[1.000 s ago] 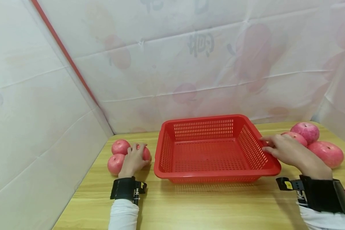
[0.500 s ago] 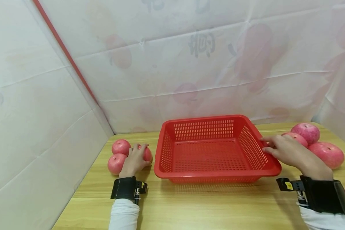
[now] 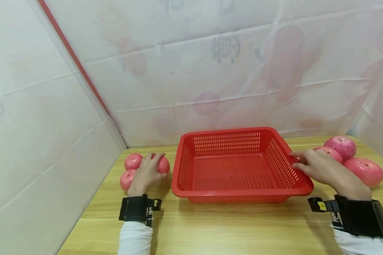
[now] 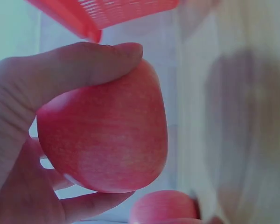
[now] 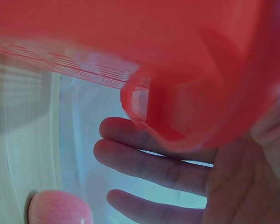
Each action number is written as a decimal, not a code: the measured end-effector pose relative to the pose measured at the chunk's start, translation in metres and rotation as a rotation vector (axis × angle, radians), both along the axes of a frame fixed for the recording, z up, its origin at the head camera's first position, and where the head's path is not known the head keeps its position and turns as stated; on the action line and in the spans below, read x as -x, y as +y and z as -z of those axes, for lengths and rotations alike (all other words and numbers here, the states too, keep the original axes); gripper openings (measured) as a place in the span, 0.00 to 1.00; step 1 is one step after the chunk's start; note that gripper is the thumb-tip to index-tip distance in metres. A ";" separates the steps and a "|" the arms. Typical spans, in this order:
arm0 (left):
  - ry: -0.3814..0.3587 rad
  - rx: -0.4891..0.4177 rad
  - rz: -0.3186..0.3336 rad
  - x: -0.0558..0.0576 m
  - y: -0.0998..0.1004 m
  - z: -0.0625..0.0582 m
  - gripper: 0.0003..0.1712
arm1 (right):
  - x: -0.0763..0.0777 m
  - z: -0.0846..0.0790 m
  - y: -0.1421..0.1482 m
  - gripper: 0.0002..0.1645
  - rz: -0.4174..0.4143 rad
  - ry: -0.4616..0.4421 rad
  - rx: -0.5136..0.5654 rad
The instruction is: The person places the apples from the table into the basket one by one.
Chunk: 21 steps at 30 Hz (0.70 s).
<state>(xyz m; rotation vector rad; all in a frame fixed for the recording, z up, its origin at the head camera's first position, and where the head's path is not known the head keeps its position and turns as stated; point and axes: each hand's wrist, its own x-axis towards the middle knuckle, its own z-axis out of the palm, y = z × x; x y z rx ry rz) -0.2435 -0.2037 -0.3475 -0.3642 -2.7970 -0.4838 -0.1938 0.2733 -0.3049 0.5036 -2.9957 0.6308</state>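
In the head view my left hand (image 3: 148, 172) is at the left of the table, holding a pinkish-red apple (image 4: 107, 135). The left wrist view shows the thumb across its upper side and fingers behind and below, with a shadow on the table beside it. Two more apples, one farther back (image 3: 133, 161) and one nearer (image 3: 126, 180), lie left of that hand. A red plastic basket (image 3: 239, 193) with slotted walls stands in the middle. My right hand (image 3: 320, 169) holds its right rim; in the right wrist view several fingers (image 5: 149, 165) extend beneath the rim.
Right of the basket lie a darker apple (image 3: 340, 147), a large pink one (image 3: 364, 171) and another (image 3: 330, 153) partly hidden by the right hand. Pale printed sheeting (image 3: 166, 81) walls the wooden table (image 3: 210, 230) at the back and sides.
My left hand has closed on the apple and raised it slightly, away from the two beside it. The right hand and the basket stay where they were.
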 end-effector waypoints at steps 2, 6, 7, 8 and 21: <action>0.024 0.000 0.011 -0.001 0.000 -0.004 0.41 | 0.000 0.000 0.000 0.25 0.000 -0.014 0.008; 0.044 0.002 0.029 -0.004 -0.001 -0.008 0.41 | 0.000 0.000 0.000 0.24 -0.001 -0.004 0.002; 0.043 0.004 0.032 -0.004 -0.001 -0.008 0.41 | 0.000 0.000 0.000 0.24 -0.001 0.000 0.002; 0.039 0.004 0.032 -0.004 0.000 -0.008 0.41 | 0.000 0.001 0.000 0.23 -0.001 0.002 0.001; 0.008 -0.029 0.033 -0.005 0.001 -0.010 0.41 | -0.002 0.002 0.001 0.23 -0.008 0.036 -0.025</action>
